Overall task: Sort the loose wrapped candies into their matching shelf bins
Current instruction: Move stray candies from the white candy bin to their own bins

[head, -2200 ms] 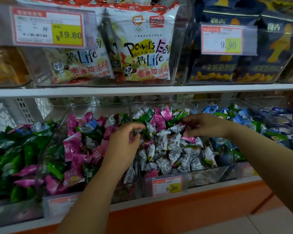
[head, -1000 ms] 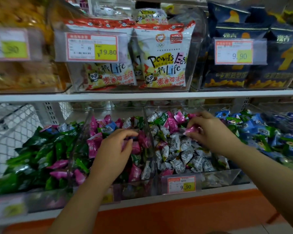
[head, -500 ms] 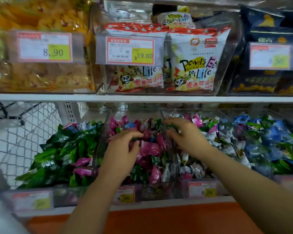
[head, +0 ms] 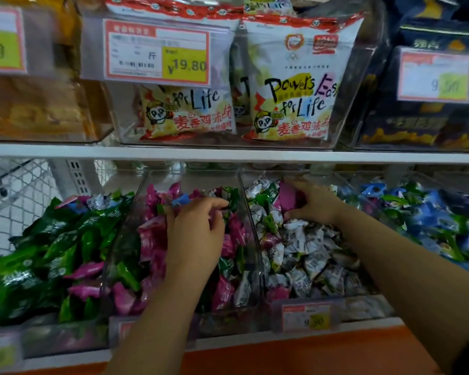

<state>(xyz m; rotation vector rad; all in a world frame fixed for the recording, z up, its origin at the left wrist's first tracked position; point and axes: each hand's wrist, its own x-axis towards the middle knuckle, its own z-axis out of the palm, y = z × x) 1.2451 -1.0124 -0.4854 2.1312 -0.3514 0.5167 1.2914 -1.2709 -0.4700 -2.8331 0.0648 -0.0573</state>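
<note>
My right hand (head: pixel 316 205) is sunk into the clear plastic bin of white-and-grey wrapped candies (head: pixel 368 304), third from the left of the bins in view on the lower shelf. Its fingers and thumb are curled round a bright pink foil-wrapped candy (head: pixel 285 199), a stray among the pale ones near the back left of that bin.

My left hand (head: pixel 198 234) hovers over the neighbouring clear plastic bin of mostly pink candies (head: pixel 222 323), with fingers bent and the forefinger reaching to the right. I cannot tell whether anything is pinched beneath it. A thin see-through wall stands between the two bins.

Further left lies a heap of green wrapped candies (head: pixel 38 253), and further right a heap of blue and green ones (head: pixel 431 212). Above, a white shelf board (head: pixel 228 154) carries clear tubs of white snack bags (head: pixel 295 85).

I judge the pink candy to be very light, with a firm lump in the middle and crinkly, slippery film at each end. The surest hold is across that firm middle, since the loose ends would slide out of the fingers. The pile around it is loose, so neighbours may shift or ride up with it. It belongs one bin to the left, lifted over the dividing wall.
</note>
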